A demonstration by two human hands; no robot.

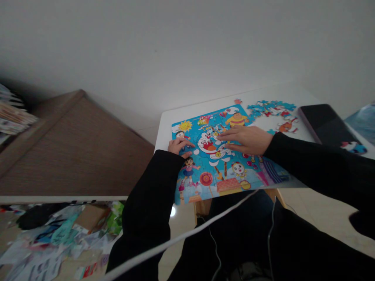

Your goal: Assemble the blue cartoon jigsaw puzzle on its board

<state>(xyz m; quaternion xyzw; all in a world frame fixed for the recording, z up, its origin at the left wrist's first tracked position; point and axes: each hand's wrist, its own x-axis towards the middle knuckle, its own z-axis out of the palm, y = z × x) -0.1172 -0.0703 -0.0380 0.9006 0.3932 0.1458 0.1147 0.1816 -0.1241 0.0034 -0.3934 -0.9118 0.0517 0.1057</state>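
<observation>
We see the jigsaw puzzle (208, 150) lying on the white table (263, 93), beneath both our hands. Our left hand (178, 146) rests at its left side, open with fingers loosely bent. Our right hand (248, 139) reaches over its middle from the right, fingers extended; we cannot tell whether a piece lies under them. Loose pieces (271, 107) sit beyond that hand, far right, beside the phone (326, 125).

Plain grey-white wall (187, 50) rises behind white table (165, 125). Brown wood-grain cabinet (82, 152) stands left of table. Pale tiled floor (319, 208) shows below table edge. Lighting: dim.
</observation>
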